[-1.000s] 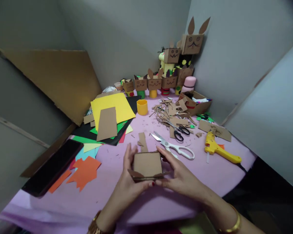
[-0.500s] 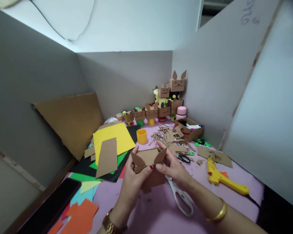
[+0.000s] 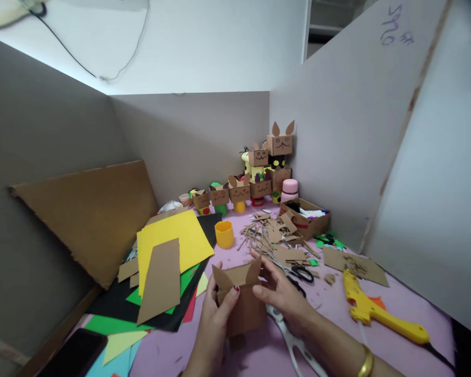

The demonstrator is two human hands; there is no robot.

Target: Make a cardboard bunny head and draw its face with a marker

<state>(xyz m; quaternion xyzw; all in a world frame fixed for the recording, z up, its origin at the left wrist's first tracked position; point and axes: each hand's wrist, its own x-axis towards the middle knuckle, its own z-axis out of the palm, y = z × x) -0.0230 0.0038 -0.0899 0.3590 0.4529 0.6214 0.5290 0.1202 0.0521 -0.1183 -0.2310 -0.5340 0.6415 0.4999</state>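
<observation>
A small brown cardboard box point(image 3: 246, 309) with two pointed ears is held low in front of me, above the table. My left hand point(image 3: 216, 314) grips its left side, the thumb with a red nail pressed on the front near the left ear. On the right side, my right hand point(image 3: 280, 293) curls round the box, fingers behind the right ear and thumb at the front. White-handled scissors point(image 3: 294, 340) lie under my right wrist. Beyond the box stands a yellow paper ring point(image 3: 224, 234).
A yellow glue gun point(image 3: 380, 311) lies at the right, with black-handled scissors point(image 3: 303, 274) and cardboard scraps point(image 3: 272, 233) behind my hands. Coloured sheets point(image 3: 180, 235) and a phone point(image 3: 76, 353) are at the left. Finished box-headed animals point(image 3: 239, 192) line the back beside an open box of pens point(image 3: 312, 222).
The box has tipped so more of its front shows, and my right thumb has shifted to the right edge. My view has tilted up slightly, and both hands stay on the box.
</observation>
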